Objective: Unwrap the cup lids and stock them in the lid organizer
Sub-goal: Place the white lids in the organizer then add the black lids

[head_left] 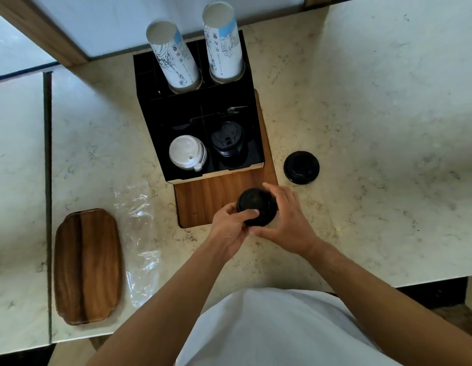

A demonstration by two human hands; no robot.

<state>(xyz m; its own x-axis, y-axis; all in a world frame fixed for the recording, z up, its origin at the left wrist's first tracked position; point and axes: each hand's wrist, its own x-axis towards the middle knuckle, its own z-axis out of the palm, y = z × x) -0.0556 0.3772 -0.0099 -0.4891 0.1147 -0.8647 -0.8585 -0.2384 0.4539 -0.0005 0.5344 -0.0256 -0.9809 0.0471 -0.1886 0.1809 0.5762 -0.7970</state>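
Black lids, a short stack by the look of it, sit between both hands just above the near end of the wooden board. The left hand grasps the stack from the near-left side, its thumb lying across the top lid's near edge and its fingers hidden beneath. The right hand cups the stack from the right, fingers curled around the far rim and the palm against the side; the stack shows between thumb and fingers of both hands. How many lids are in it cannot be told.

To the left on the marble counter lies a crumpled clear plastic wrapper, and beyond it, near the counter's left seam, a wooden tray.

Further out, right of the board and apart from it, a single black lid lies flat on the counter.

On the board's far part stands the black lid organizer. Its front left compartment holds a stack of white lids, its front right a stack of black lids. In the rear compartments two paper cup stacks stand tilted.
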